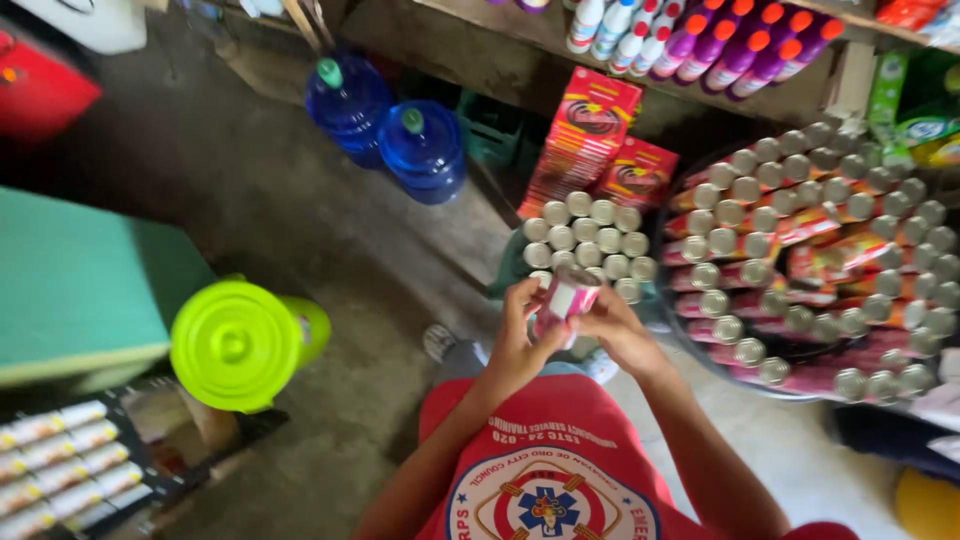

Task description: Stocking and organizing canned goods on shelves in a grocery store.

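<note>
I hold a small can with a red, pink and white label (566,297) between both hands in front of my chest. My left hand (517,335) grips its left side and underside. My right hand (618,330) closes on its right side. Just beyond the hands stands a block of several silver-topped cans (590,240) on the floor. To the right a big round stack of several cans with red labels (815,260) lies with silver ends facing up.
Two blue water jugs (390,125) stand at the back. Red flat boxes (590,135) lean by a shelf of purple bottles (730,45). A lime green lidded bucket (240,345) sits left beside a green-topped surface (80,290). Packaged goods (60,465) fill a tray at the lower left.
</note>
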